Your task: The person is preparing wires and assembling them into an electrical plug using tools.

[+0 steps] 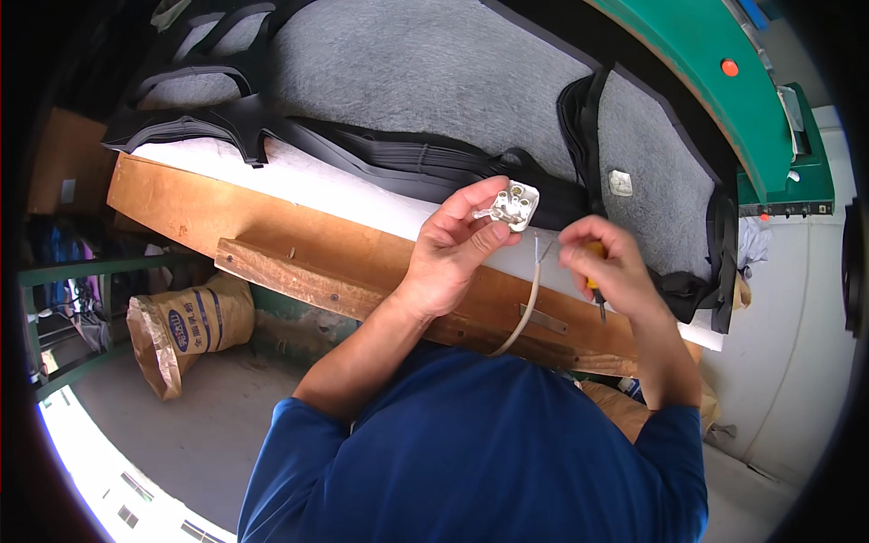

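**Plug half held up, cable end pinched beside it**

Far left of both grips, standing on the floor: a tan sack (181, 330), rolled open at the top, well clear of the hands and untouched.

Left hand (457, 249) raised above the edge of the wooden surface (299, 244), fingers and thumb curled and pressed around a white plug body (511, 206). Open side and metal prongs turned up toward the face, probably so the inner terminals stay in sight. Held in the air rather than laid down, likely to bring it level with the wire end.

Just right of that grip, apart from the plug by a small gap: a pale cable (529, 299), rising from below the surface edge, past a small metal bracket (543, 319). Bared conductors at its tip pointing up toward the plug, not yet touching it.

Right hand (611, 267) pinched shut on the cable's upper end with the fingertips, and also carrying a small screwdriver (596, 291) with an orange handle tucked in the palm, dark shaft pointing down. Kept there, seemingly, to stay ready without a free hand.

Behind both grips: stacked grey felt mats (434, 63) with black edging, covering the surface. Farther right, a green machine frame (724, 100).
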A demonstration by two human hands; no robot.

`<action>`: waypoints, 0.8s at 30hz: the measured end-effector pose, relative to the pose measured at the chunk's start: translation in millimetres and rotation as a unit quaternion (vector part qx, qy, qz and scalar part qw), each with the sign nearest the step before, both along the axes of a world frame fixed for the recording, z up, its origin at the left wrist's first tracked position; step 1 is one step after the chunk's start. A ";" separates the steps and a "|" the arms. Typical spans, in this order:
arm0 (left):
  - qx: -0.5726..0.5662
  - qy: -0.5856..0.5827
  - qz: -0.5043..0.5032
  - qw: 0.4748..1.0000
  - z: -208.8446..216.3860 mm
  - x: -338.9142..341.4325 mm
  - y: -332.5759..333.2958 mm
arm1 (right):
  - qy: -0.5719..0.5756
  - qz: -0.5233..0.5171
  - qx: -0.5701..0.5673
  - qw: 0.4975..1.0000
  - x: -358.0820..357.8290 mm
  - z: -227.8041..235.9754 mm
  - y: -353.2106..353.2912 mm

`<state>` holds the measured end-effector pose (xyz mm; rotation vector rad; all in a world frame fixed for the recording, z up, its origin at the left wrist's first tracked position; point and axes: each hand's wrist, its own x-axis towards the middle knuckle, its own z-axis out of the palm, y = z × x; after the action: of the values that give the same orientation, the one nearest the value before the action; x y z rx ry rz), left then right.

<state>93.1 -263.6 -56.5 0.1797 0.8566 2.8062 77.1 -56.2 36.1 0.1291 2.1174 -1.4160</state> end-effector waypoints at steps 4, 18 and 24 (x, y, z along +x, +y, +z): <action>-0.017 -0.025 0.009 0.999 0.0 -1.3 4.1 | -0.122 -0.011 -0.115 0.986 24.0 -14.5 -3.6; -0.100 0.046 0.053 0.992 -0.8 4.3 9.1 | 0.010 -0.059 -0.155 0.986 44.8 -17.7 -37.4; -0.110 0.071 0.061 0.990 1.0 5.7 9.3 | 0.043 -0.091 -0.106 0.989 42.2 -21.9 -46.1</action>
<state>98.8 -254.3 -55.4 0.3045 1.2421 2.8072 119.4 -102.3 14.2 0.1853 2.0501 -1.7740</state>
